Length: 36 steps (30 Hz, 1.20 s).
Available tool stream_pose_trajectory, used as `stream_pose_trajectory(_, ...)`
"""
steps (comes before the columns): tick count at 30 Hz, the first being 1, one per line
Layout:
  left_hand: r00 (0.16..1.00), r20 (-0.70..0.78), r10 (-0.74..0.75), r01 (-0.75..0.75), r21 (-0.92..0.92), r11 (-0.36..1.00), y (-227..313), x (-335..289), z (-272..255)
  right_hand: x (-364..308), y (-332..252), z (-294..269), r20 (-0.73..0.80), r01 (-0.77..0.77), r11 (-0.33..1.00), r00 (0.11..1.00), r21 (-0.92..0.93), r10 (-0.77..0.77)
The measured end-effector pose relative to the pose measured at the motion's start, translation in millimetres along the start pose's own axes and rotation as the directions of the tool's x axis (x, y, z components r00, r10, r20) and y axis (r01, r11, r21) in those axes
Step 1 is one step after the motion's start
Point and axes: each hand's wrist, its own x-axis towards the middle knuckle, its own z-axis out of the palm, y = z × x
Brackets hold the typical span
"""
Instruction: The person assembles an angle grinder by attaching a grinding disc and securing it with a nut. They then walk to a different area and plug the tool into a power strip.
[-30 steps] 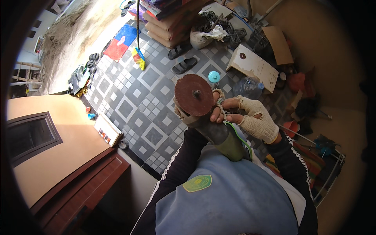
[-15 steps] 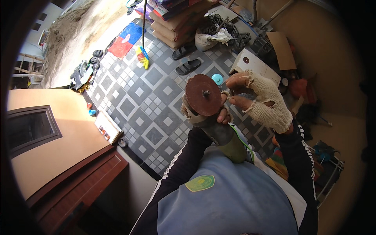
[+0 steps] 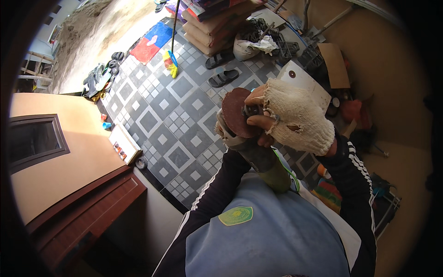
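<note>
My left hand (image 3: 265,140), in a worn knit glove, is closed around the head of an angle grinder (image 3: 260,159) held upright in front of my chest. A reddish-brown disc (image 3: 234,113) sits on the grinder's spindle, facing up and toward me. My right hand (image 3: 300,115), in a frayed cream fingerless glove, reaches over the disc. Its thumb and fingers pinch a small dark round nut (image 3: 251,110) at the disc's centre. The spindle tip is hidden behind the nut and fingers.
Black sandals (image 3: 223,78) and stacked sacks (image 3: 208,34) lie ahead on the tiled floor. A broom (image 3: 170,64) stands near a red-and-blue mat (image 3: 152,42). At right are a white box (image 3: 307,87) with a small disc on top and a cardboard piece (image 3: 334,64). A reddish-brown wooden panel (image 3: 90,205) is at left.
My right hand has moved left and down onto the disc's centre, bringing the nut to the spindle. The disc has tilted slightly to the right; my left hand still holds the grinder.
</note>
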Motion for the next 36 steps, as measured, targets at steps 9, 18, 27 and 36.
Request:
stream_pose_trajectory(9,0.99,-0.003,0.144,-0.143,0.083,0.986,0.7,-7.2,-33.6,2.5,-1.4,2.0,-0.017,-0.008,0.998,1.0,-0.056,0.007)
stream_pose_trajectory(18,0.898,-0.087,0.432,-0.339,0.491,0.803,1.0,-1.1,-45.0,0.7,-1.3,3.6,-0.048,0.024,0.991,0.998,-0.134,-0.03)
stream_pose_trajectory(27,0.887,-0.058,0.459,-0.304,0.676,0.672,1.8,3.4,-39.9,-0.2,-0.4,3.2,-0.048,0.049,0.985,0.997,-0.164,-0.058)
stream_pose_trajectory(36,0.934,0.158,0.32,-0.282,-0.225,0.933,0.7,12.4,0.5,-2.6,-7.2,0.3,-0.066,-0.129,0.992,0.99,-0.014,0.128)
